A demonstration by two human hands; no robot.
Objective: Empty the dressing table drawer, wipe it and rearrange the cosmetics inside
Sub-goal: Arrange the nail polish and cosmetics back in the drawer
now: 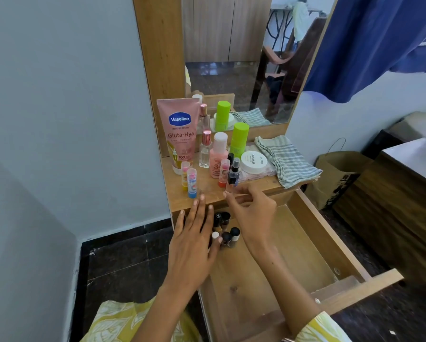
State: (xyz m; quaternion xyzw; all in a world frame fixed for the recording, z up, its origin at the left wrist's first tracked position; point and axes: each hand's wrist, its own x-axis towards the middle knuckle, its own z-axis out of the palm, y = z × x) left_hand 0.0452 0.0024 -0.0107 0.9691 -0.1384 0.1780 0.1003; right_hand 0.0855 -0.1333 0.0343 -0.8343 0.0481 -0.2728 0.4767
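The wooden drawer stands pulled open under the dressing table top. Several small dark-capped bottles cluster in its back left corner; the remaining floor is bare wood. My left hand hovers flat with fingers spread, just left of those bottles. My right hand pinches the base of a small black-topped spray bottle at the table top's front edge. On the top stand a Vaseline tube, a perfume bottle, a pink bottle, a green bottle, lip balm sticks and a white jar.
A striped cloth lies folded at the top's right end. The mirror rises behind the cosmetics. A brown paper bag and a wooden cabinet stand to the right of the drawer. A white wall closes in on the left.
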